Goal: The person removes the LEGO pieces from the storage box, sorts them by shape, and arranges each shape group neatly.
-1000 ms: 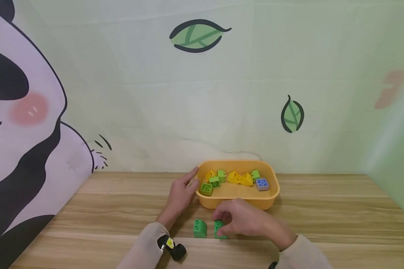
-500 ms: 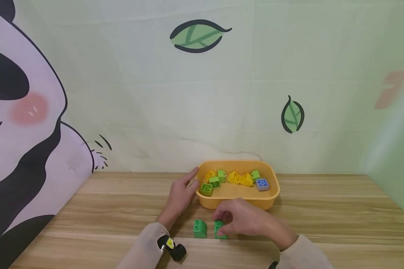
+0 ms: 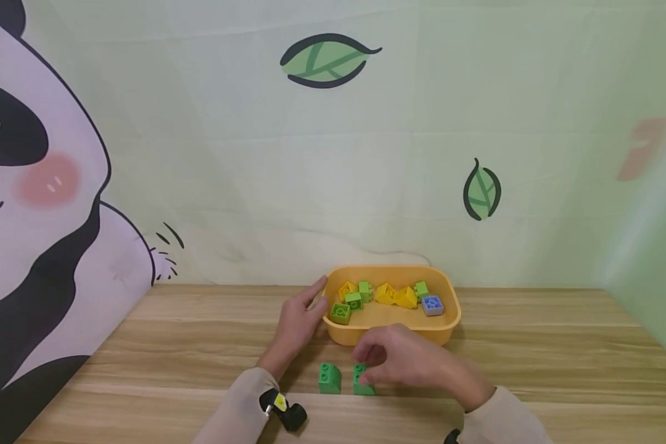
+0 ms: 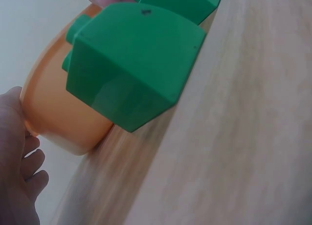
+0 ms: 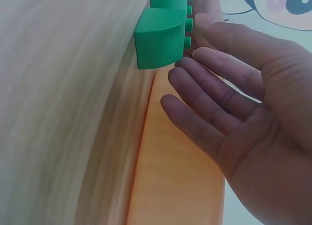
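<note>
My left hand (image 3: 296, 320) rests at the left end of a yellow-orange tray (image 3: 341, 335), its index finger and thumb touching the rim. Lower fingers hang loosely curled beside the tray wall in the left wrist view. Two green toy bricks with rounded sides stand on the table before the tray: a left brick (image 3: 329, 379) and a right brick (image 3: 364, 390). Over the right one hovers my right hand (image 3: 402, 357), its thumb covering part of it in the head view. From the right wrist, its loosely bent fingers (image 5: 187, 86) appear beside the studs, gripping nothing.
Inside the tray lie several light green bricks (image 3: 341, 313), several yellow bricks (image 3: 406, 297) and one blue-purple brick (image 3: 432, 305). Behind the wooden table (image 3: 533, 345) hangs a pale green backdrop (image 3: 227, 154) with a panda drawing.
My right hand has lifted slightly off the right green brick, its thumb shifting up a little. The left hand, tray and both green bricks have stayed put.
</note>
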Tool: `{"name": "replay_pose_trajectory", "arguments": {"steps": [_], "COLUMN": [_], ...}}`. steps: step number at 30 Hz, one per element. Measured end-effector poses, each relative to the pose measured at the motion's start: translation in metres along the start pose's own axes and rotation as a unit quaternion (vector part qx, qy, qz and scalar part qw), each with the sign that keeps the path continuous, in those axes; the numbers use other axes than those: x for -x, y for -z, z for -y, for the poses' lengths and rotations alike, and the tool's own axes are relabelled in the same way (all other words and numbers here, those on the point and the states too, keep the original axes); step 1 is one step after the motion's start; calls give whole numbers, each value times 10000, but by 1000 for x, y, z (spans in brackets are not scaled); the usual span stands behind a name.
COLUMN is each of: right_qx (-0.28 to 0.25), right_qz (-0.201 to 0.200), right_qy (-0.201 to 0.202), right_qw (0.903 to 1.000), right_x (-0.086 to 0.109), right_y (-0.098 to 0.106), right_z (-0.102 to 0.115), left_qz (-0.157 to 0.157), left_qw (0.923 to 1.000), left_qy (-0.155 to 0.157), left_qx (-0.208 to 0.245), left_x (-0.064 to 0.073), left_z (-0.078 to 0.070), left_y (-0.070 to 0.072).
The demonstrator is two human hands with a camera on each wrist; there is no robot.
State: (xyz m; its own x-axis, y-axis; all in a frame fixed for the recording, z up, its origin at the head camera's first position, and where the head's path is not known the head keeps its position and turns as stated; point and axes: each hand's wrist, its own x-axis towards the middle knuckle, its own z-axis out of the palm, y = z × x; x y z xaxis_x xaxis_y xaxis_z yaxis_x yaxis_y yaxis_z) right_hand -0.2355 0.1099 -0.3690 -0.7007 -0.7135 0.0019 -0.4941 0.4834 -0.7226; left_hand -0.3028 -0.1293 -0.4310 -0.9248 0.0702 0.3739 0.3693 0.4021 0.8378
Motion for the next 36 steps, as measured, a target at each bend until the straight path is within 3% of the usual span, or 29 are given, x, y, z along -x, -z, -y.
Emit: {"name": "replay_pose_trajectory", "arguments": {"steps": [22, 36], "right_qx": [133, 162], "right_qz": [-289, -619], "right_qy": [168, -97], "right_qw": [9994, 9979], "right_x": [4, 9], "right_y": [11, 21], "right_z": [1, 5], "left_qz": [25, -26], "left_qw": [9999, 9999], "left_qy": [-104, -111], "left_qx": [-18, -18], "left_x": [0, 0], "left_z": [0, 0], "left_y": [1, 0]}}
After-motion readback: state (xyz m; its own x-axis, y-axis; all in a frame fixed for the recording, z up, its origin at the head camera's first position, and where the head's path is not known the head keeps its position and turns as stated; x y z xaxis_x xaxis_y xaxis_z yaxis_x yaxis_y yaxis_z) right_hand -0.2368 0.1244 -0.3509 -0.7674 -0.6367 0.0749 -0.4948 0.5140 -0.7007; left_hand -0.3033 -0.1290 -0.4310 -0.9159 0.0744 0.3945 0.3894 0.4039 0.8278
